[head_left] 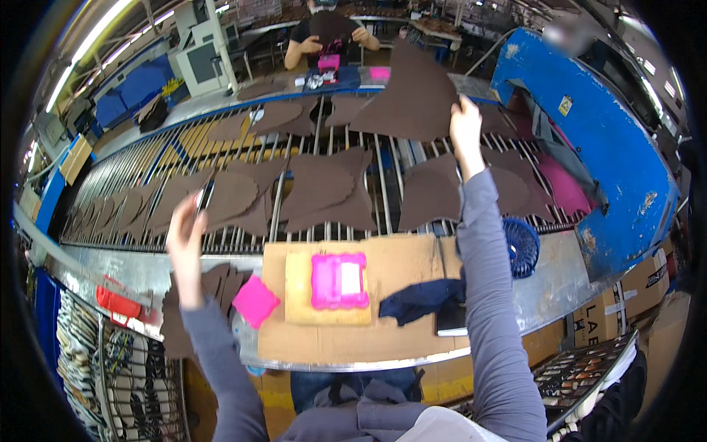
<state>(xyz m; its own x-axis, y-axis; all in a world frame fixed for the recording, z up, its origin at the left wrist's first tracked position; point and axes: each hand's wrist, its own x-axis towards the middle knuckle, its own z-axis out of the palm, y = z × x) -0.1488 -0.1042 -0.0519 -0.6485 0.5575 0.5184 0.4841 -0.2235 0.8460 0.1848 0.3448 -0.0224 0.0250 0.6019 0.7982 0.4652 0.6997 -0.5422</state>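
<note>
My right hand (465,127) is raised over the roller conveyor, pinching the right edge of a large dark brown cut piece (412,96) of flat sheet material. The piece hangs up and to the left of my fingers. Lower on the left, my left hand (185,232) reaches above the conveyor's near side with thumb and fingers apart. It is nearest to a stack of brown cut pieces (232,193); a small pale-red spot shows at a fingertip, too small to make out. More brown pieces (328,184) lie in overlapping groups along the rollers.
Before me, a cardboard sheet (401,258) bears a yellowish block (298,302) with a pink scalloped frame (318,283). A pink square (255,302), dark cloth (423,300) and blue fan (521,248) lie around. A blue machine (589,140) stands right; a co-worker (331,37) works opposite.
</note>
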